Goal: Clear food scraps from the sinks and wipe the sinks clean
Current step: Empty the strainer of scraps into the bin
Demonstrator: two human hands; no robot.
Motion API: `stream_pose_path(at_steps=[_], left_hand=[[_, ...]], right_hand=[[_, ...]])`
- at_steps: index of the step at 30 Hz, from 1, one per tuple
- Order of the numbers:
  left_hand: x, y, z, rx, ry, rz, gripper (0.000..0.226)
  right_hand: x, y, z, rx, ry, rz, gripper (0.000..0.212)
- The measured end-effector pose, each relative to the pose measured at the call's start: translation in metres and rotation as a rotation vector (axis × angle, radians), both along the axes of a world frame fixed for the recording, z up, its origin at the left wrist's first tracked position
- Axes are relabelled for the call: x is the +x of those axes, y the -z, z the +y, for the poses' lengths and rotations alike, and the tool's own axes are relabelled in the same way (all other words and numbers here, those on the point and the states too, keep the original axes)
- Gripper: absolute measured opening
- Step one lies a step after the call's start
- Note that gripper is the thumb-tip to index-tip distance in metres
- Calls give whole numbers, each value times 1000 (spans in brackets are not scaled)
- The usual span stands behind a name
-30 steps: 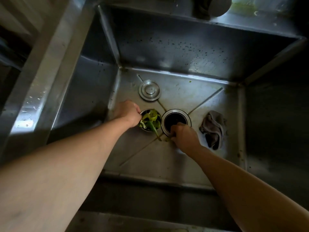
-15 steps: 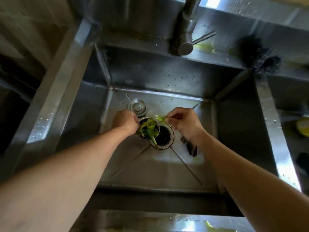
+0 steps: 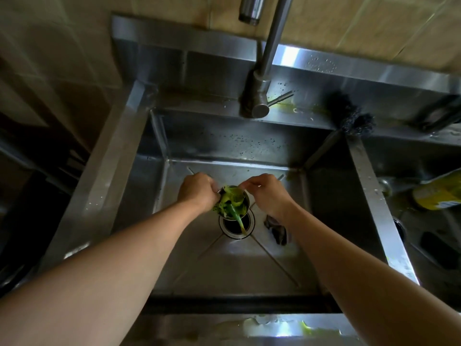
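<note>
I look down into a steel sink (image 3: 224,265). My left hand (image 3: 198,193) grips a round metal strainer basket (image 3: 245,199) lifted above the open drain hole (image 3: 237,224). Green vegetable scraps (image 3: 230,203) fill the basket, and one long strip hangs down over the drain. My right hand (image 3: 268,193) is at the basket's far right rim, fingers curled and pinching at its edge. A dark crumpled cloth (image 3: 277,229) lies on the sink floor right of the drain, partly under my right forearm.
The faucet (image 3: 262,96) stands at the back rim with yellow-green smears beside it. A black scrubber (image 3: 354,116) sits on the divider corner. The right sink (image 3: 424,196) holds a yellow bottle (image 3: 439,193). Scraps lie on the front ledge (image 3: 262,324).
My right hand left the drain rim and came up to the basket's far side. The basket has risen over the drain hole. My view tilted up, showing the faucet and right sink.
</note>
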State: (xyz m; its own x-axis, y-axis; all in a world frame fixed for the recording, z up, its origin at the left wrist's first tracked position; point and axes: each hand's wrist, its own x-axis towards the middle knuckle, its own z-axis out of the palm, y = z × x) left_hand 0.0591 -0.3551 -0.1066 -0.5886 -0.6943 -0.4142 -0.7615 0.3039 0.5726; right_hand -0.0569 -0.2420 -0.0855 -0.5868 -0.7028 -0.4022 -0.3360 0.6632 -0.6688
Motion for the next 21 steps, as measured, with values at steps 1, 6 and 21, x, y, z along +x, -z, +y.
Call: stream_pose_path(at_steps=[1, 6, 21], left_hand=[[0, -3, 0, 1, 7, 2, 7], [-1, -23, 4, 4, 48, 28, 5], [-34, -114, 43, -26, 273, 76, 18]], right_hand=[[0, -5, 3, -2, 1, 4, 30], [1, -24, 17, -60, 136, -18, 37], [18, -58, 100, -157, 128, -20, 100]])
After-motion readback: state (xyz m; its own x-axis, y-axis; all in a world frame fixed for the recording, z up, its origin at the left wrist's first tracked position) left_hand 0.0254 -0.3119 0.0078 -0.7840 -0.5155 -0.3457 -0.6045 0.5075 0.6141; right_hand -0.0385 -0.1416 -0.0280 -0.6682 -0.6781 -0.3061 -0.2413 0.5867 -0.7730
